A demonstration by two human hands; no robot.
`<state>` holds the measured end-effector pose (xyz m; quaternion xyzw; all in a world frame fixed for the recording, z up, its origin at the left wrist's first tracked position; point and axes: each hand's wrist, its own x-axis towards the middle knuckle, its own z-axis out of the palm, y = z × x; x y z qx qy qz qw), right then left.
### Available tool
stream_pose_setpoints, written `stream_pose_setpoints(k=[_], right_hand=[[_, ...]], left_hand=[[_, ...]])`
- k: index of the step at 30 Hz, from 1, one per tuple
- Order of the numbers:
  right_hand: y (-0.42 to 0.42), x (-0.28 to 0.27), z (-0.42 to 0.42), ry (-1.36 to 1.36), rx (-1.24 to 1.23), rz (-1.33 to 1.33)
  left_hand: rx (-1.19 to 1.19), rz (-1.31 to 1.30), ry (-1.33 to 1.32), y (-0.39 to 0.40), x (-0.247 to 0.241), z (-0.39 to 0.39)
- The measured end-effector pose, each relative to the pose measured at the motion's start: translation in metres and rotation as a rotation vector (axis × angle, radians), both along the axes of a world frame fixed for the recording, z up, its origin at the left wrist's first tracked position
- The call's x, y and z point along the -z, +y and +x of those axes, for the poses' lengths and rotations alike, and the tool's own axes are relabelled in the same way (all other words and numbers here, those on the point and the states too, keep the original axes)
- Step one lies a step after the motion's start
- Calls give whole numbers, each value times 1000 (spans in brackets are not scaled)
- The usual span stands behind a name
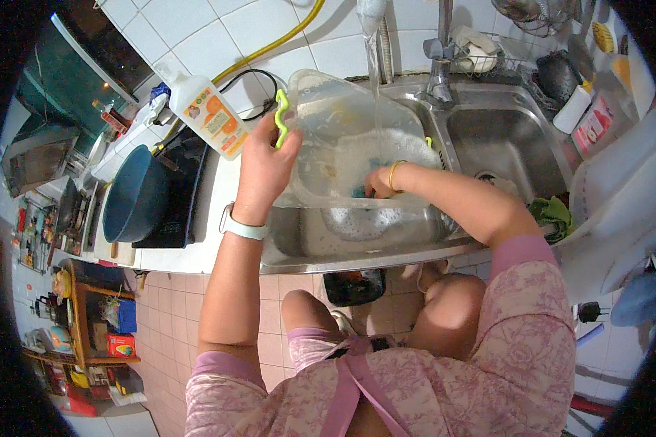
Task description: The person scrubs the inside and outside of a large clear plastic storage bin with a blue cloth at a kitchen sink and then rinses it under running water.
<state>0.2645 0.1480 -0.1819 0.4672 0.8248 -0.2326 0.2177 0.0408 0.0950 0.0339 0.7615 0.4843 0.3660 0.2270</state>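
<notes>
A translucent plastic tub (320, 104) is tilted in the left basin of a stainless steel sink (290, 235). My left hand (268, 155) grips its left end at the bright green handle (280, 120). Inside the tub, my right hand (381, 181) is closed on a teal scrubbing cloth or pad (361, 192), partly hidden by the fingers. A stream of water (376, 104) falls into the tub from above. White suds (404, 145) cover much of its inside, and more foam lies in the basin below.
A white bottle with an orange label (210, 114) stands left of the tub. A dark blue bowl (134, 196) sits beside a black cooktop (197, 185). Right are a faucet (441, 82), the second basin (497, 131), a green cloth (555, 216) and a pump bottle (574, 109).
</notes>
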Motion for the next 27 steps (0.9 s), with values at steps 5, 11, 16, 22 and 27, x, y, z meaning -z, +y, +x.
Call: stream_pose_setpoints(k=[5, 11, 16, 22, 27], right_hand=[[4, -17, 7, -250, -117, 493], [-38, -55, 49, -187, 88, 663], [-76, -40, 67, 202, 211, 357], [-116, -52, 35, 599, 573, 392], [-138, -121, -19, 1038, 526, 417]], left_hand=[[30, 16, -75, 13, 13, -8], [8, 86, -15, 13, 12, -4], [24, 97, -95, 19, 16, -2], [-28, 113, -124, 10, 12, 3], [-77, 136, -209, 8, 14, 2]])
